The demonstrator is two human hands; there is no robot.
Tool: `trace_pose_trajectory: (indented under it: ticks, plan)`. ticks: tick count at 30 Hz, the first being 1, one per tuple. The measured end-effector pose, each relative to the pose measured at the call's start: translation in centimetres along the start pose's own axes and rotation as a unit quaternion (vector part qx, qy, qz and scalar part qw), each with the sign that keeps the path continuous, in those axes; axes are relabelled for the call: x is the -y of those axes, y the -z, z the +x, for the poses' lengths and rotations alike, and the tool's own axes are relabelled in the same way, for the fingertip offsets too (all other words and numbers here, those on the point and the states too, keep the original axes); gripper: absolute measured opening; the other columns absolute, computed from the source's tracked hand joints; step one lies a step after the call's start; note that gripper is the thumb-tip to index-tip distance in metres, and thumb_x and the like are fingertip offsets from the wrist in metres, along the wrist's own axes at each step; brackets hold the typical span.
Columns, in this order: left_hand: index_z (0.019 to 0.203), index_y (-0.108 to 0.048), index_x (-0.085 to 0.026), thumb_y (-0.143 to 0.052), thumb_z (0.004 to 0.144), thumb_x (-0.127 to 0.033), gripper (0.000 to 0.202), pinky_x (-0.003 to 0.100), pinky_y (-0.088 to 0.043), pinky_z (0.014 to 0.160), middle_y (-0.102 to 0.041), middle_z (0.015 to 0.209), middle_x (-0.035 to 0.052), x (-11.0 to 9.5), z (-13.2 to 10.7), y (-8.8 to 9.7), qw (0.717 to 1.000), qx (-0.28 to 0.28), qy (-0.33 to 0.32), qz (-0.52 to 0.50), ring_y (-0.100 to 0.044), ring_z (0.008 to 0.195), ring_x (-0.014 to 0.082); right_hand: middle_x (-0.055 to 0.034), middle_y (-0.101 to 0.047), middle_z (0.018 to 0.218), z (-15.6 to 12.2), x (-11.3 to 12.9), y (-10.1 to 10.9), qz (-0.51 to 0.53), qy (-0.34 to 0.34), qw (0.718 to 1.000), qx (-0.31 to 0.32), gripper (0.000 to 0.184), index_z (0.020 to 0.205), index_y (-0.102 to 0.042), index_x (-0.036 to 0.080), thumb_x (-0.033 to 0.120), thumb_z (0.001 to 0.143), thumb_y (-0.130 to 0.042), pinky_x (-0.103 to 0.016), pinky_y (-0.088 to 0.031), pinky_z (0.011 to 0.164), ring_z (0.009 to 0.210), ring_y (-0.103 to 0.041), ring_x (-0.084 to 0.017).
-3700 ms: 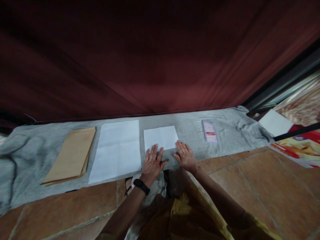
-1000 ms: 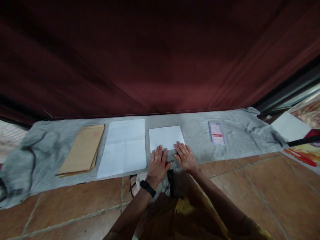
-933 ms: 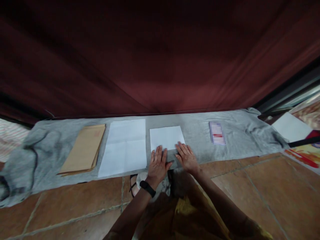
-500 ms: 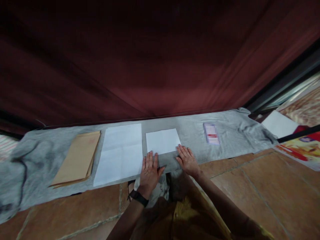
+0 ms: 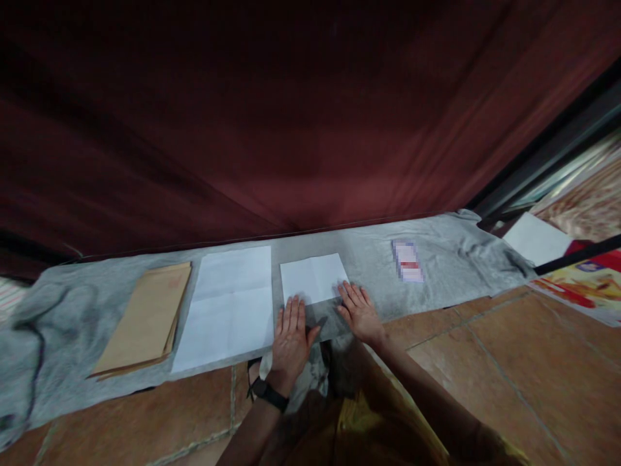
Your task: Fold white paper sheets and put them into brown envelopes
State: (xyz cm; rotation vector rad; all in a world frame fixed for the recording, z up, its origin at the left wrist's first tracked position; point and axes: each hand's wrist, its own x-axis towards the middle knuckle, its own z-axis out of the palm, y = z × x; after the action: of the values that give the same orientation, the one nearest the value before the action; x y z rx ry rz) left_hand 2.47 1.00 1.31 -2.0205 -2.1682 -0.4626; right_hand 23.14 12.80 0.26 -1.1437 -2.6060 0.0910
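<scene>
A small white sheet of paper (image 5: pixel 314 277), apparently folded, lies on the grey cloth straight in front of me. My left hand (image 5: pixel 292 336) rests flat with its fingertips at the sheet's near left corner. At the near right corner lies my right hand (image 5: pixel 359 312), palm down, fingers stretched out and touching the edge. Neither hand grips anything. To the left is a larger stack of white paper (image 5: pixel 228 304) with crease lines. Beyond it sit several brown paper envelopes (image 5: pixel 145 317), stacked askew.
The grey cloth (image 5: pixel 369 259) covers a narrow bench against a dark red curtain (image 5: pixel 310 155). A blurred-out pinkish packet or note (image 5: pixel 408 261) lies to the right. Further right are a white sheet (image 5: pixel 536 238) and a colourful printed bag (image 5: pixel 587 288). Tiled floor (image 5: pixel 475 349) runs below.
Both hands stay flat at the small sheet's near edge, with hardly any movement. The whole view has shifted slightly.
</scene>
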Motion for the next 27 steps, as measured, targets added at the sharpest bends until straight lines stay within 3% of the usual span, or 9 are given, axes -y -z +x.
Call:
trace_pose_trajectory:
  ticks: [5, 10, 15, 27]
  plan:
    - [0.153, -0.037, -0.013, -0.04, 0.099, -0.05, 0.065, 0.055, -0.032, 0.12, -0.04, 0.159, 0.0155, -1.7, 1.6, -0.8, 0.999, 0.017, -0.028, -0.007, -0.029, 0.151, 0.0313, -0.0087, -0.037, 0.161, 1.6, 2.3, -0.4, 0.017, 0.034, 0.999, 0.022, 0.053, 0.155, -0.038, 0.021, 0.04, 0.105, -0.039, -0.051, -0.03, 0.119, 0.149, -0.032, -0.028]
    - [0.15, -0.044, -0.019, -0.041, 0.099, -0.049, 0.059, 0.056, -0.033, 0.119, -0.042, 0.159, 0.0131, -1.7, 1.8, -1.3, 0.999, 0.038, -0.028, 0.008, -0.033, 0.15, 0.0321, -0.0082, -0.037, 0.161, 2.0, 3.2, -0.8, 0.019, 0.047, 0.998, 0.03, 0.052, 0.154, -0.041, 0.023, 0.037, 0.103, -0.045, -0.053, -0.029, 0.12, 0.147, -0.035, -0.028]
    - [0.152, -0.041, -0.022, -0.043, 0.098, -0.05, 0.061, 0.058, -0.032, 0.119, -0.04, 0.16, 0.0138, -1.2, 1.4, -1.1, 0.999, 0.036, -0.021, 0.01, -0.031, 0.15, 0.0309, -0.0078, -0.039, 0.16, 1.7, 2.5, -0.6, 0.017, 0.047, 0.998, 0.035, 0.055, 0.155, -0.038, 0.026, 0.036, 0.102, -0.048, -0.052, -0.029, 0.119, 0.147, -0.036, -0.028]
    - [0.153, -0.035, -0.01, -0.04, 0.099, -0.051, 0.068, 0.054, -0.033, 0.12, -0.037, 0.159, 0.0203, 0.2, -0.2, -1.0, 1.0, 0.01, 0.003, -0.003, -0.029, 0.151, 0.0312, -0.0102, -0.041, 0.159, 0.0, -0.3, 0.1, 0.008, 0.015, 1.0, 0.001, 0.054, 0.155, -0.039, 0.021, 0.037, 0.104, -0.044, -0.05, -0.031, 0.119, 0.145, -0.04, -0.027]
